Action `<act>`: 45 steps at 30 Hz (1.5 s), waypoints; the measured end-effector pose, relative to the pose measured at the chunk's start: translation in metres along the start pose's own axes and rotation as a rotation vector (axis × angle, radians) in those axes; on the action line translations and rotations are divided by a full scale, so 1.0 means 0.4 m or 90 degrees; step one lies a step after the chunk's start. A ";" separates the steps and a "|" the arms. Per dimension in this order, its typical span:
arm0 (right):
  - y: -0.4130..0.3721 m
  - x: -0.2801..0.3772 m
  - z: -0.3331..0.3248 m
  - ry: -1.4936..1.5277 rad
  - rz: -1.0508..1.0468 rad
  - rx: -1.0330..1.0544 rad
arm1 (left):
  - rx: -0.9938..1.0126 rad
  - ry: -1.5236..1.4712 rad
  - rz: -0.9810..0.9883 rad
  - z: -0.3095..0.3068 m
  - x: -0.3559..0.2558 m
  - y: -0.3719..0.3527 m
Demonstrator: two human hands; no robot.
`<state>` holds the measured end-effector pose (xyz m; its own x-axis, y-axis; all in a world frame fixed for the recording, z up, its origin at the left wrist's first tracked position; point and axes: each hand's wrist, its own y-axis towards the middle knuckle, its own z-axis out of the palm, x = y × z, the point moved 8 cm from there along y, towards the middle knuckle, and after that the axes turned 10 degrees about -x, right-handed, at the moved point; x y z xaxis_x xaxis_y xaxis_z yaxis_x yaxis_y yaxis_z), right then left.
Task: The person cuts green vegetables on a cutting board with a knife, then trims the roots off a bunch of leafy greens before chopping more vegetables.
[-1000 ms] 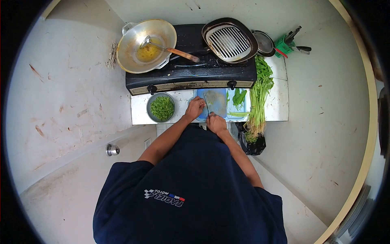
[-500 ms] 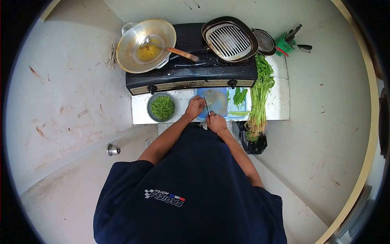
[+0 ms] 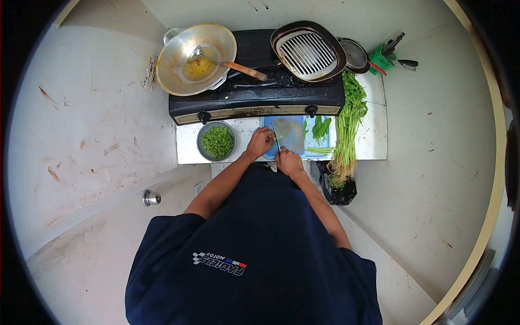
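Note:
My right hand (image 3: 289,162) is wrapped around the handle of a knife (image 3: 277,135), whose blade points away from me over a blue cutting board (image 3: 294,142). Just left of the blade, my left hand (image 3: 260,142) has its fingers bent and pressed together on the board; a hint of green shows at the fingertips, but what they hold is too small to name. Loose green leaves (image 3: 321,129) and a few cut stems (image 3: 319,150) lie toward the board's right side. A grey bowl (image 3: 233,146) of chopped greens (image 3: 218,142) stands to the left.
Behind the board is a black gas stove (image 3: 254,96) bearing a wok (image 3: 168,70) with a ladle (image 3: 244,70) and a grill pan (image 3: 338,57). A long bunch of leafy greens (image 3: 346,124) with roots lies right, above a black plastic bag (image 3: 344,195). A green basket (image 3: 377,60) holds utensils.
The whole view has shifted very slightly. Both hands and the knife stay in nearly the same place over the board.

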<state>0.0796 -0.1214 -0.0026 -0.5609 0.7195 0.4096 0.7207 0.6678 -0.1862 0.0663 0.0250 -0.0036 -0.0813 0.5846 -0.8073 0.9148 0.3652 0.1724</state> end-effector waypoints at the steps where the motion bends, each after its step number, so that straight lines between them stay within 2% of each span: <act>1: 0.006 0.004 -0.001 0.007 -0.004 -0.004 | 0.001 -0.010 -0.006 0.001 0.003 0.000; 26: 0.000 -0.013 0.006 0.007 0.018 -0.011 | 0.020 0.016 -0.033 -0.015 -0.010 0.005; 32: -0.001 -0.003 0.005 0.006 -0.006 -0.012 | 0.024 0.020 0.016 -0.024 -0.030 0.008; 41: 0.027 0.009 0.009 0.009 -0.032 -0.055 | 0.029 0.024 -0.032 -0.021 -0.017 0.005; 45: 0.011 0.013 -0.001 0.006 -0.017 -0.033 | 0.029 -0.008 -0.042 -0.025 -0.022 0.007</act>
<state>0.0802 -0.1150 -0.0009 -0.5762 0.6994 0.4229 0.7257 0.6758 -0.1290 0.0655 0.0280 0.0098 -0.1377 0.5508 -0.8232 0.9245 0.3698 0.0928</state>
